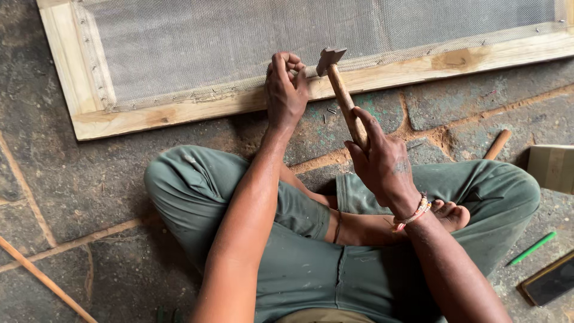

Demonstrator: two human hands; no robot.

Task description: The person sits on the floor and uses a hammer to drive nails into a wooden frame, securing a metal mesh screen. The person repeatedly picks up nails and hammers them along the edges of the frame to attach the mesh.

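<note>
Dark stone floor [89,179] with worn paving joints fills my view, and I see the person sitting cross-legged on it in green trousers [311,263], one bare foot [451,216] tucked in by the right wrist. Ahead of the knees lies a pale wooden frame [179,110] flat on the floor, with grey wire mesh [239,42] stretched over it and fastened along the inner edge. I see the left hand [285,90] resting on the near rail of the frame, its fingers curled in tight at the mesh edge as if pinching something small; what it pinches I cannot tell. The right hand [382,161] is clenched around the wooden handle of a hammer [339,90], whose metal head hangs just above the rail, close beside the left hand's fingertips. A beaded bracelet [412,214] circles the right wrist. A few loose nails [330,112] lie on the floor just below the rail, between the two hands. Off to the right I make out a second wooden handle [497,144] lying on the stone, a cardboard box [553,167] at the edge, a green pencil [531,249] and a dark phone [550,280]. A thin wooden stick [42,278] crosses the lower left corner.
</note>
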